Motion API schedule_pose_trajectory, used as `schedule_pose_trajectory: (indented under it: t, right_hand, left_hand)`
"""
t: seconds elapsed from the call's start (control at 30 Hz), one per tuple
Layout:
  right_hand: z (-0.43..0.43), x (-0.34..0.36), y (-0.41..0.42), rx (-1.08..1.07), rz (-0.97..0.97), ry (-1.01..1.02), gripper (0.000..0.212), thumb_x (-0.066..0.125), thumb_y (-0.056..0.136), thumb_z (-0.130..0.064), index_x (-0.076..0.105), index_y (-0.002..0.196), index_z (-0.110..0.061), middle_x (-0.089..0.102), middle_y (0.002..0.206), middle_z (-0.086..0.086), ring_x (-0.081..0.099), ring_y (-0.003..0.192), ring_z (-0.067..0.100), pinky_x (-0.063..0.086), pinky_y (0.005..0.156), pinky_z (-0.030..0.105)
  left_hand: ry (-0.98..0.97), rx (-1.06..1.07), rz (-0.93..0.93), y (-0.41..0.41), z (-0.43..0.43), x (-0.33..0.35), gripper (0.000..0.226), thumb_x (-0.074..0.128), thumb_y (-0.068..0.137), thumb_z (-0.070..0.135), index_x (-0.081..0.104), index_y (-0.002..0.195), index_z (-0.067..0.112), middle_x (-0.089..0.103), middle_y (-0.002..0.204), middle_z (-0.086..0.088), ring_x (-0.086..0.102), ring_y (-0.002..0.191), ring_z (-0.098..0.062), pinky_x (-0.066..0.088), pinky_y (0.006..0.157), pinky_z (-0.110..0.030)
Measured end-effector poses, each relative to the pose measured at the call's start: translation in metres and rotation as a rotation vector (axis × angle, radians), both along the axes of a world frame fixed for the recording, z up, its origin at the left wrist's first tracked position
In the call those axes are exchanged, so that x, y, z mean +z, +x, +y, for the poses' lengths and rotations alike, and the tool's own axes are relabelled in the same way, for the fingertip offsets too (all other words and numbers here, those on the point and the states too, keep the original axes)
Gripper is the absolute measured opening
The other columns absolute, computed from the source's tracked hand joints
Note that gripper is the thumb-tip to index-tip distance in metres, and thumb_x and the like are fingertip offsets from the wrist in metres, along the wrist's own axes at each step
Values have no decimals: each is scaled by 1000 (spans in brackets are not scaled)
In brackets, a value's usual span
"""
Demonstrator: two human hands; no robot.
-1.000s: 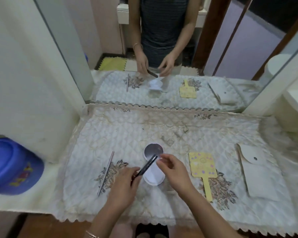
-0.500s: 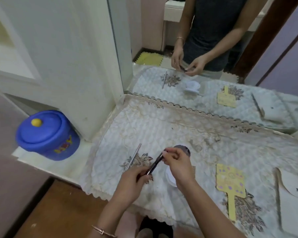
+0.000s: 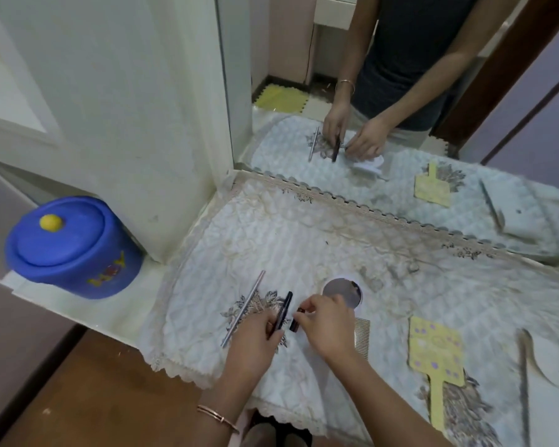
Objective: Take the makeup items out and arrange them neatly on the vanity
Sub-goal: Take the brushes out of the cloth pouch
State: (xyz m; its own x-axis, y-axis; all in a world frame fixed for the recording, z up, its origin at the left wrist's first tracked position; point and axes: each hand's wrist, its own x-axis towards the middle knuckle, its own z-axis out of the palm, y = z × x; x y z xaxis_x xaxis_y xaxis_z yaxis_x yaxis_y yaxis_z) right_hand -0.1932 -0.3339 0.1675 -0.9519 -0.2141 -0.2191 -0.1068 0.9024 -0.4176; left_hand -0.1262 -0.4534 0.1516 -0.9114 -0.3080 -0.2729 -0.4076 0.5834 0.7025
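My left hand (image 3: 255, 333) grips a slim black makeup pencil (image 3: 284, 309) that points up and away, just right of a thin silver pencil (image 3: 243, 308) lying on the quilted vanity cloth (image 3: 271, 227). My right hand (image 3: 328, 321) pinches a small dark cap (image 3: 294, 322) close beside the black pencil. Behind my right hand lies a white compact mirror (image 3: 341, 290), partly hidden by my fingers. A comb (image 3: 362, 337) peeks out by my right wrist. A yellow paddle-shaped item (image 3: 434, 356) lies to the right.
A blue lidded tub (image 3: 71, 250) stands on the ledge at the left. A white pouch (image 3: 549, 366) lies at the right edge. The wall mirror (image 3: 400, 91) at the back reflects the vanity and a person. The cloth's scalloped front edge overhangs the wooden floor.
The view has swung left and closer. The black pencil, held slanting between both hands, now stands in my left hand alone, while my right hand holds a small cap apart from it.
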Motion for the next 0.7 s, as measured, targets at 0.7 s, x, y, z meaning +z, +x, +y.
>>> schedule_pose_trajectory:
  t: [0.7]
  right_hand:
    - [-11,14,1,-3,-34,-425,19,56,90,-25,69,97,-12,70,97,1,59,90,12,44,77,17]
  left_hand:
    - [-173,56,76,-8,-45,-2,14,51,91,17,59,101,12,59,97,-5,50,93,-22,40,77,-29]
